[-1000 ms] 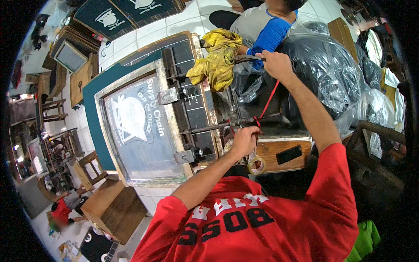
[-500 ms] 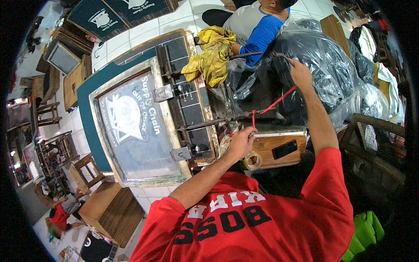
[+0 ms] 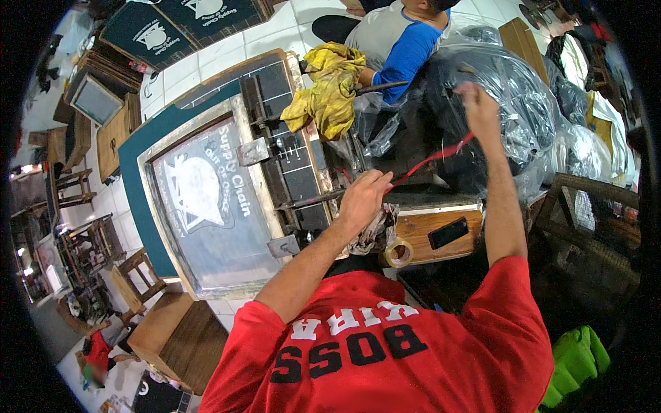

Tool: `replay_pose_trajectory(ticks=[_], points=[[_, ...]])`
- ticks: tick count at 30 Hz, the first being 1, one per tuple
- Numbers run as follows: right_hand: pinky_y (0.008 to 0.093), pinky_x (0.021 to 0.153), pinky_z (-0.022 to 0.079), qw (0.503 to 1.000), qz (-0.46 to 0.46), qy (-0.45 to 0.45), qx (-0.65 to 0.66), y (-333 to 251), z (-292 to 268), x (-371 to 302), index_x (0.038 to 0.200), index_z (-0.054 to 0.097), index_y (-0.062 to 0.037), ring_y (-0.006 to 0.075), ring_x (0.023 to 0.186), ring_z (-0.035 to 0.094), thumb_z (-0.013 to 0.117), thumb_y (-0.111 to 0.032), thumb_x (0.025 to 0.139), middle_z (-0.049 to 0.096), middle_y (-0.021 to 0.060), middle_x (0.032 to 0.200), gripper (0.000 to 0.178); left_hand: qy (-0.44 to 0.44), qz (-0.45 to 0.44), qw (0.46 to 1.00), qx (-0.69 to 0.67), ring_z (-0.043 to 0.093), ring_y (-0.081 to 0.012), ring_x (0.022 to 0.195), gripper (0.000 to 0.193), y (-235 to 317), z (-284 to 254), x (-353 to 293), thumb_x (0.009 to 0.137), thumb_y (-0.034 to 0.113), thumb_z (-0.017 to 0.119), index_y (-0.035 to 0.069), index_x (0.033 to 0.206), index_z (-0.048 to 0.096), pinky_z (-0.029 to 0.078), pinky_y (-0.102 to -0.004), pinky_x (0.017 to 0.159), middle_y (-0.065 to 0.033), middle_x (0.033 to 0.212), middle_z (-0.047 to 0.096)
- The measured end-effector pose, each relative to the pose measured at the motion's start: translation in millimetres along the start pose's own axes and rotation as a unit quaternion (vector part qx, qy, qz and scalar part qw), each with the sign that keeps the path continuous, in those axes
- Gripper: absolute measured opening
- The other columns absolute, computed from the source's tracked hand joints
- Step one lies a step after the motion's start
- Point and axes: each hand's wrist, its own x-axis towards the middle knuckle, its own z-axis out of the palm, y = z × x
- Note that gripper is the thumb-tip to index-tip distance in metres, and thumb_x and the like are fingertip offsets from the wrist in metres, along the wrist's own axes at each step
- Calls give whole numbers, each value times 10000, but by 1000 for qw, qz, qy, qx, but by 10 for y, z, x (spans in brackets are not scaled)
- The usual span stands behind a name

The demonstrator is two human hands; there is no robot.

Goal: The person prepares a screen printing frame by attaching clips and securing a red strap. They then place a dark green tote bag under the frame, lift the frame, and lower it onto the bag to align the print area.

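A red strip runs between my two hands, over the end of a metal bar. My left hand is closed on the strip beside the bar, and a short red piece shows just beyond its knuckles. My right hand is raised at the right, in front of a clear-wrapped dark bundle. The strip reaches its palm; the fingers are blurred but look closed. Left of my hands, a framed printing screen with a white design is clamped over dark green material.
A yellow cloth hangs over the bars. A wooden board holds a black phone and a tape roll. A person in a blue-sleeved shirt sits beyond the bundle. Brown boxes stand at lower left.
My left hand has moved left and up along the bar. My right hand has risen slightly and blurs with motion; the metal rod by its fingers no longer shows clearly. The strip has shifted.
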Motion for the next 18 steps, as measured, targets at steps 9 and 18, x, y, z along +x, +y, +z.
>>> replay_pose_trajectory(ticks=[9, 18], points=[[430, 669, 534, 992, -11, -121, 31, -1336, 1184, 109, 892, 693, -3, 346, 713, 679, 790, -425, 782, 672, 151, 733, 447, -96, -32, 975, 197, 628, -313, 902, 155, 75, -16, 166, 860, 136, 607, 12, 951, 588, 554, -400, 728, -147, 945, 588], [467, 730, 534, 972, -154, -138, -115, -1341, 1467, 171, 947, 649, 5, 395, 851, 673, 739, -195, 811, 681, 192, 910, 258, -79, -84, 979, 171, 627, -316, 943, 297, 145, -190, 64, 897, 308, 653, 16, 937, 616, 547, -428, 734, -150, 948, 623]])
